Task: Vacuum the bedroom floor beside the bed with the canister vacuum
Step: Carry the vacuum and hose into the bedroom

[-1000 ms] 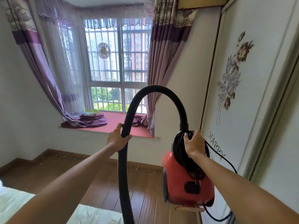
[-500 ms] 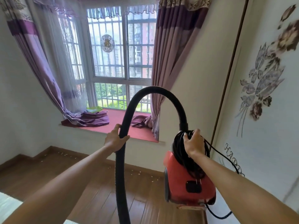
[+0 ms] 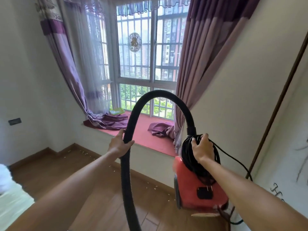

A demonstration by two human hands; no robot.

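I carry a red canister vacuum (image 3: 198, 184) in the air at the lower right. My right hand (image 3: 200, 147) grips its top, where a black power cord (image 3: 188, 150) is wound in a coil. A loose length of cord trails off to the right. A black ribbed hose (image 3: 160, 95) arches up from the canister and drops down past the bottom edge. My left hand (image 3: 119, 143) is closed around the hose on its left side. The wooden floor (image 3: 93, 194) below shows small pale crumbs along the wall. A corner of the bed (image 3: 11, 202) sits at the lower left.
A bay window with a red ledge (image 3: 146, 132) and purple curtains (image 3: 196, 55) faces me. A white wardrobe door (image 3: 293, 130) with a dark frame stands close on the right. A wall switch plate (image 3: 15, 121) is on the left wall.
The view has moved closer to the window and turned left; the wardrobe has slid toward the right edge. Both hands keep the same grip on hose and canister.
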